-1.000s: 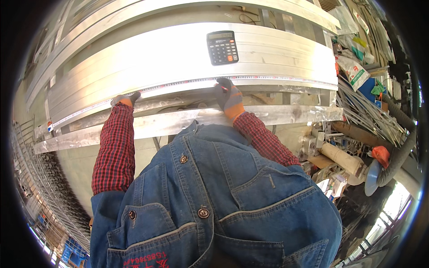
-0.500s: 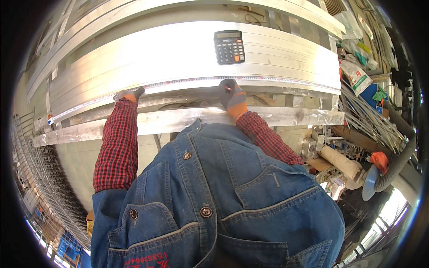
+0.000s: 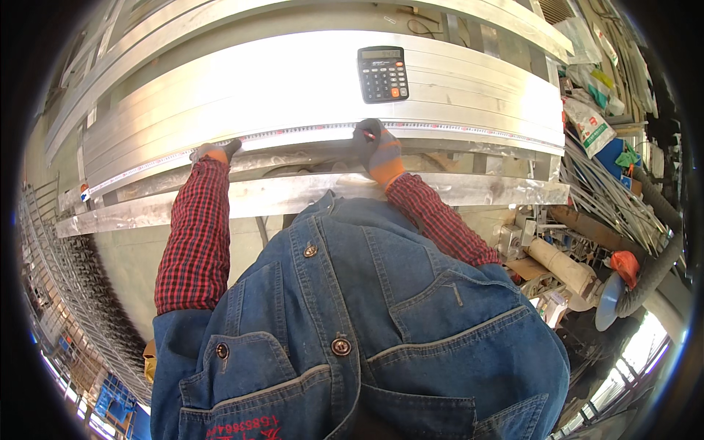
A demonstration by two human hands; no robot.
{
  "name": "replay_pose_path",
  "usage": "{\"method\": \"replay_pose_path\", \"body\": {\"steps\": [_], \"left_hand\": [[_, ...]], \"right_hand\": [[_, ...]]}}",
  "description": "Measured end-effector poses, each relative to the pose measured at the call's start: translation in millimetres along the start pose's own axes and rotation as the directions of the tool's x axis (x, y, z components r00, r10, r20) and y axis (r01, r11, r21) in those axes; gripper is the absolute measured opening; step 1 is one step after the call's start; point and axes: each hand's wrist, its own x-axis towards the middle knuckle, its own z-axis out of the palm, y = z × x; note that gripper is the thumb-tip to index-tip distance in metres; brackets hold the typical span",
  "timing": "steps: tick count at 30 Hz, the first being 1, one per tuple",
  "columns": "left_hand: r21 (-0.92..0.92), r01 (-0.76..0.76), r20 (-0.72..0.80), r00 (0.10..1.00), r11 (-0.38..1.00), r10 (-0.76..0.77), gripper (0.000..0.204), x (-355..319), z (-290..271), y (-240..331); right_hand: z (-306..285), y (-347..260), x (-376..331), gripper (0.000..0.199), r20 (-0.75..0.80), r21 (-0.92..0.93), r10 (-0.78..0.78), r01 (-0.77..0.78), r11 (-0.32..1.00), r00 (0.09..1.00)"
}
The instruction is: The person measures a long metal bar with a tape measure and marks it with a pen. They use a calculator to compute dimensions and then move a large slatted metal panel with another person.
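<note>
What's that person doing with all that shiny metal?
A person in blue denim and gloves is bent over long, flat metal bars lying side by side. A tape measure is stretched along their near edge. The left hand is at the tape, and the right hand is farther right along it, fingers curled; something small and reddish shows there, too tiny to make out. A black calculator lies on the bars beyond the right hand.

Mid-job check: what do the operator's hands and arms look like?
The left hand and right hand wear grey-and-orange work gloves with dark fingertips. Red-and-black checked sleeves cover both forearms; blue denim shows beyond the left sleeve.
</note>
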Motion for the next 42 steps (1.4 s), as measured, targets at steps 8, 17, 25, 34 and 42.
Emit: {"method": "replay_pose_path", "body": {"steps": [8, 17, 25, 34, 42], "left_hand": [[-0.006, 0.001, 0.000, 1.000, 1.000, -0.001, 0.116, 0.6, -1.4, 0.1], [-0.010, 0.012, 0.004, 1.000, 1.000, -0.012, 0.117, 6.2, 1.3, -2.5], [0.010, 0.033, 0.024, 0.999, 0.999, -0.034, 0.117, 0.9, 0.3, 3.3], [0.044, 0.023, 0.047, 0.999, 0.999, -0.025, 0.112, -9.6, -9.7, 10.0], [0.027, 0.045, 0.060, 0.997, 0.999, -0.046, 0.111, 3.3, -1.4, 4.9]], "right_hand": [[9.0, 3.9, 0.8, 0.015, 0.045, 0.021, 0.003, -0.004, 1.000, 0.999], [13.2, 6.5, 1.3, 0.016, 0.047, 0.024, -0.075, 0.074, 0.997, 0.996], [17.3, 13.0, 3.0, 0.017, 0.085, 0.050, -0.076, 0.072, 0.996, 0.993], [17.4, 16.9, 2.3, 0.018, 0.100, 0.059, -0.103, 0.098, 0.993, 0.990], [16.5, 15.8, 2.7, 0.017, 0.094, 0.052, -0.095, 0.091, 0.995, 0.991]]}}
